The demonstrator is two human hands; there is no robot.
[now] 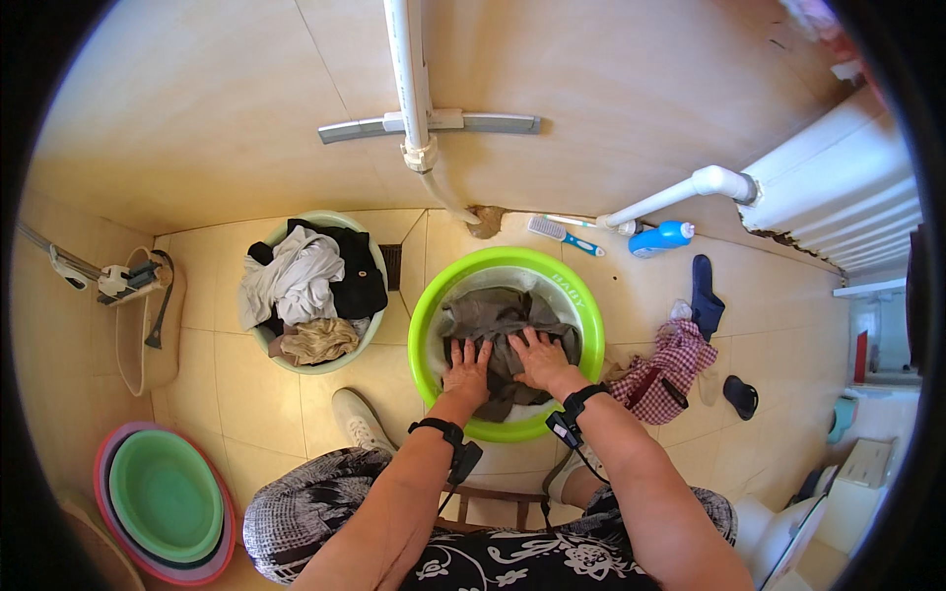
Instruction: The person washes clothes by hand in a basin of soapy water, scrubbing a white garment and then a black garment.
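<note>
A bright green basin (423, 379) stands on the floor in front of me, with sudsy water inside. Dark grey-brown wet cloth (503, 313) lies bunched in it; which garment it is I cannot tell. My left hand (467, 372) rests on the left side of the cloth, fingers stretched and apart. On its right side, my right hand (540, 360) lies palm down with spread fingers. Both hands touch the cloth without gripping it. A black strap with a small device circles each wrist.
Left of the basin stands a pale tub (325, 367) of clothes beside a floor drain (391, 266). Stacked basins (166, 492) sit at lower left. A scrub brush (564, 234), blue bottle (660, 238), checked cloth (662, 379) and dark slippers (707, 295) lie to the right.
</note>
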